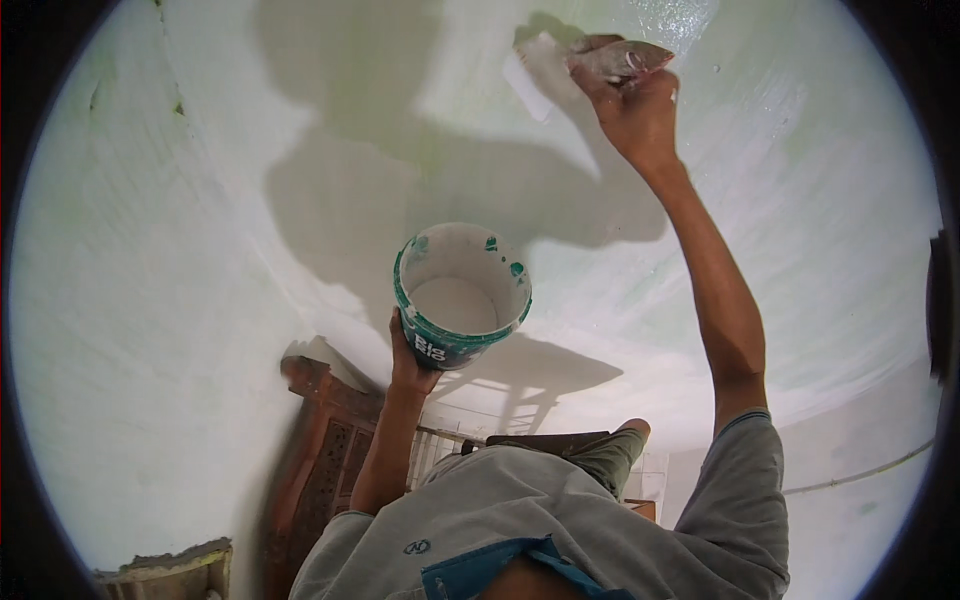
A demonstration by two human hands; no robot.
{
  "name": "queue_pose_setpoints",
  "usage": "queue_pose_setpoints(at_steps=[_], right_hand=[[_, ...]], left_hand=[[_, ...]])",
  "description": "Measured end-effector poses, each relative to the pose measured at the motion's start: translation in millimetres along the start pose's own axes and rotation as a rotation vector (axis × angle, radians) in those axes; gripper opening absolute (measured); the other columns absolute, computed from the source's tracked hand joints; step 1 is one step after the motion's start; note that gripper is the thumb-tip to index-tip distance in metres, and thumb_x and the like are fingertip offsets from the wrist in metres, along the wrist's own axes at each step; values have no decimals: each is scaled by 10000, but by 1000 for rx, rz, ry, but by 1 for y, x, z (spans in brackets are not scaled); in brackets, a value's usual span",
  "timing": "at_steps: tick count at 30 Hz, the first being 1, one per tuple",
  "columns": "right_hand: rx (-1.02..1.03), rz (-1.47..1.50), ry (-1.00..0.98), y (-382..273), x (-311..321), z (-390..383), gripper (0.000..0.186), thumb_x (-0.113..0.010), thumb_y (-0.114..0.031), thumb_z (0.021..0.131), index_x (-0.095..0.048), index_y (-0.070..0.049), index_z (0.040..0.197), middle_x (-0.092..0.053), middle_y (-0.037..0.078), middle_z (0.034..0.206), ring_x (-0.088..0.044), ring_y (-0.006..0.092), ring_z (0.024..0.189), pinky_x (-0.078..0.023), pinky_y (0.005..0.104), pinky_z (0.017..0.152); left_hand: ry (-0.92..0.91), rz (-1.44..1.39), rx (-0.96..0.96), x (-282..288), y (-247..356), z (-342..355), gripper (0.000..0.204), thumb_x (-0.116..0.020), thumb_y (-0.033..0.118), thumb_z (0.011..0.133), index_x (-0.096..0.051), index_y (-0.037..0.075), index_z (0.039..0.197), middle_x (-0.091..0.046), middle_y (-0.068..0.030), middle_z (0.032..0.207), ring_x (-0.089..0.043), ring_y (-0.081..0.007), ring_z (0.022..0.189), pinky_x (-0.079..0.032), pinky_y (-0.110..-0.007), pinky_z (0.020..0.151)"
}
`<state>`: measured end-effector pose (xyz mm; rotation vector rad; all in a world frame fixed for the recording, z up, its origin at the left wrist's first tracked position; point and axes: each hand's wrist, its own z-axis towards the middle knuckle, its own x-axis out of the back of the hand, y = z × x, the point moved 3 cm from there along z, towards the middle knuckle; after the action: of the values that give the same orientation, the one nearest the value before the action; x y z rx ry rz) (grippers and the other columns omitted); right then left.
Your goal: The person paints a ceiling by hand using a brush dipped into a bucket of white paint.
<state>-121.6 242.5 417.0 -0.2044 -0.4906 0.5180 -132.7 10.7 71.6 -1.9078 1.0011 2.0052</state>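
My left hand (407,360) grips the underside of a small green and white bucket (462,293) that holds white putty, raised in front of the wall. My right hand (632,100) is stretched up high and holds a flat scraper (536,78), whose white-smeared blade lies against the pale wall (200,250). A wet, shinier patch of fresh white coating spreads around and to the right of the blade. Shadows of my arm, head and the bucket fall on the wall.
A carved brown wooden frame (320,440) stands below left, with a broken wall edge (170,565) beside it. My knee and a wooden step or ladder top (560,440) show below the bucket. A thin cable (860,470) runs along the wall at lower right.
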Motion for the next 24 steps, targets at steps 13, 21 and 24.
queue_pose_setpoints(at_steps=[13, 21, 24], right_hand=[[575, -431, -341, -24, -62, -100, 235, -625, -60, 731, -617, -35, 964, -569, 133, 871, -620, 267, 775, -538, 326, 654], [470, -389, 48, -29, -14, 26, 123, -665, -106, 770, -602, -45, 856, -601, 122, 710, -579, 293, 588, -472, 326, 555], [555, -465, 62, -78, 1, 37, 173, -635, 32, 715, -634, 30, 888, -650, 157, 875, -646, 258, 699, -549, 317, 602]], left_hand=[[135, 43, -144, 71, 18, -67, 680, -356, 601, 867, -329, 143, 1369, -382, -125, 1365, -381, -320, 1250, -355, -524, 1006], [333, -60, -142, 75, 21, -87, 656, -400, 565, 871, -363, 102, 1334, -427, -120, 1321, -440, -311, 1197, -421, -490, 963], [335, -93, -162, 95, 22, -88, 651, -407, 559, 872, -364, 102, 1333, -422, -120, 1325, -442, -310, 1194, -430, -485, 954]])
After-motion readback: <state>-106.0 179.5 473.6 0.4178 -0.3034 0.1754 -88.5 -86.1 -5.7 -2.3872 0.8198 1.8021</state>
